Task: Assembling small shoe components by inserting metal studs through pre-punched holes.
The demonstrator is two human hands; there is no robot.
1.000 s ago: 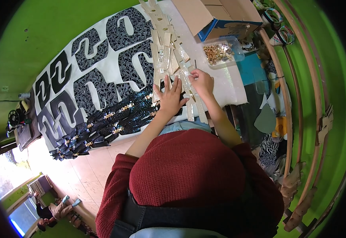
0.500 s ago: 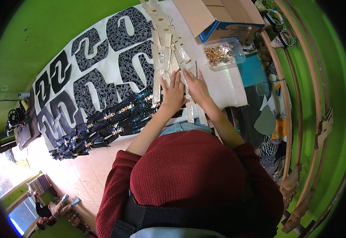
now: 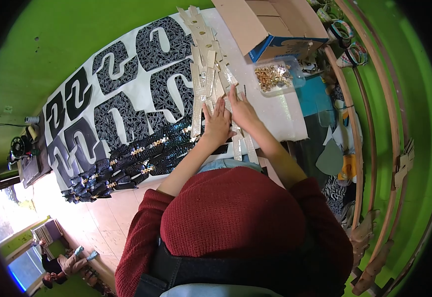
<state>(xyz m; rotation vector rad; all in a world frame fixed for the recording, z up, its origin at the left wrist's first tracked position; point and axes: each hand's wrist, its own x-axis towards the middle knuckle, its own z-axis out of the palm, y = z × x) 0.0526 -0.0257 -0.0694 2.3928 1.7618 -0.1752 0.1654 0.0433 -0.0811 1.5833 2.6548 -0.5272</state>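
Observation:
My left hand lies flat with its fingers stretched over a row of cream, shiny strips on the table. Close beside it, my right hand also rests with straight fingers on the strips' right side. The strips overlap in a long band from the far edge toward me, and small gold fittings show on some far ones. Under my palms the strips are hidden. Left of the left hand, black glossy strips with gold pieces lie in rows.
Black-patterned cut-out panels cover the white table's left part. Right of the strips stand a clear tub of gold fittings and an open cardboard box. A wooden rail runs along the right. Another person is at the lower left.
My left fingertips have drawn back slightly toward me. The right hand has shifted a little left, closer to the left hand. The whole view has tilted slightly.

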